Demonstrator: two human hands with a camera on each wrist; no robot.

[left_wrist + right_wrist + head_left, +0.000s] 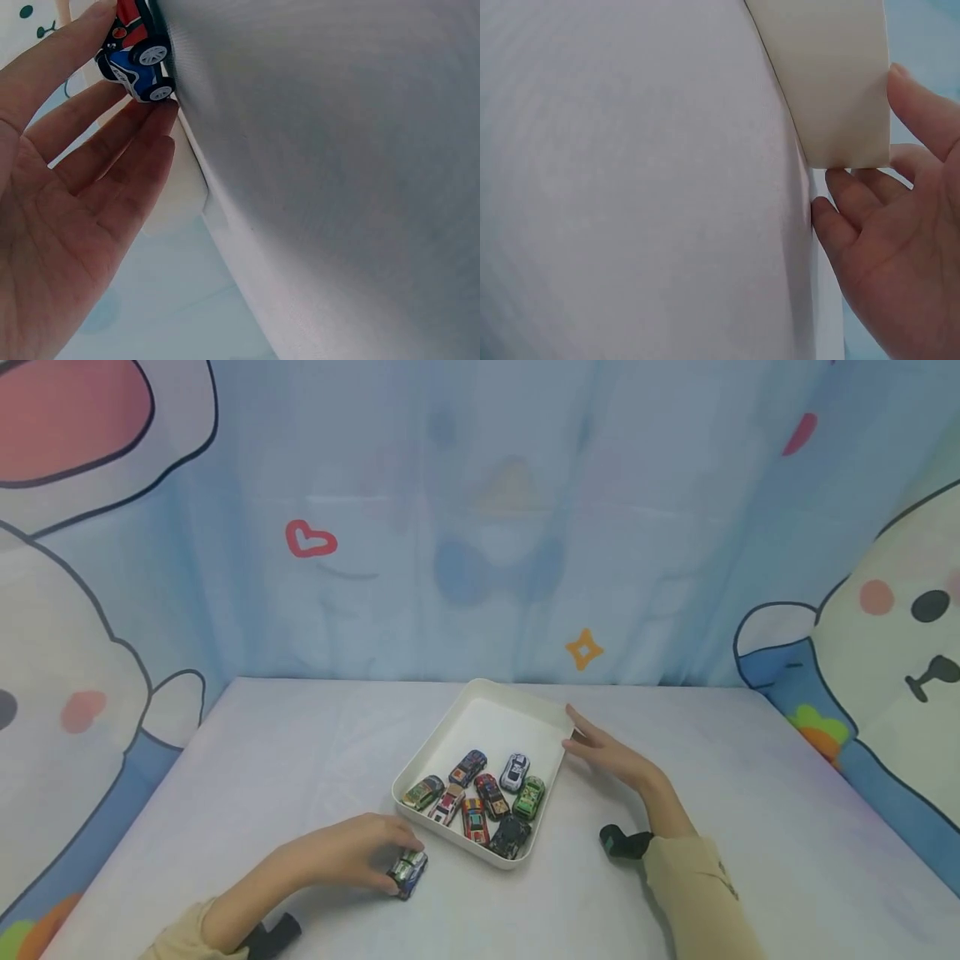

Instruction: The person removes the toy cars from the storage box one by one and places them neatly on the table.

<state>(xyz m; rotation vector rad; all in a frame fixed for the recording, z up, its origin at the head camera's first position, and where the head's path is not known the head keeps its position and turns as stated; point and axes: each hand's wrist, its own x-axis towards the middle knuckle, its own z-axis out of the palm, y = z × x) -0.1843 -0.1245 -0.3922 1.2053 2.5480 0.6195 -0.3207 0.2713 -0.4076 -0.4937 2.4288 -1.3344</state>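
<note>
Blue-trimmed toy car (409, 872) pinched in L hand (347, 853); R hand (611, 758) grips white tray (491, 720) at far-right corner. Best w/ light pinch, tray braced, no tug.

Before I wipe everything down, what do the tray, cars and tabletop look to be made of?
The tray: probably plastic, smooth and off-white, with moulded-looking rounded corners. The cars: painted, slightly shiny bodies with crisp graphics; metal or plastic, I can't tell. The tabletop: likely matte fabric, since a fine weave shows close up.
</note>
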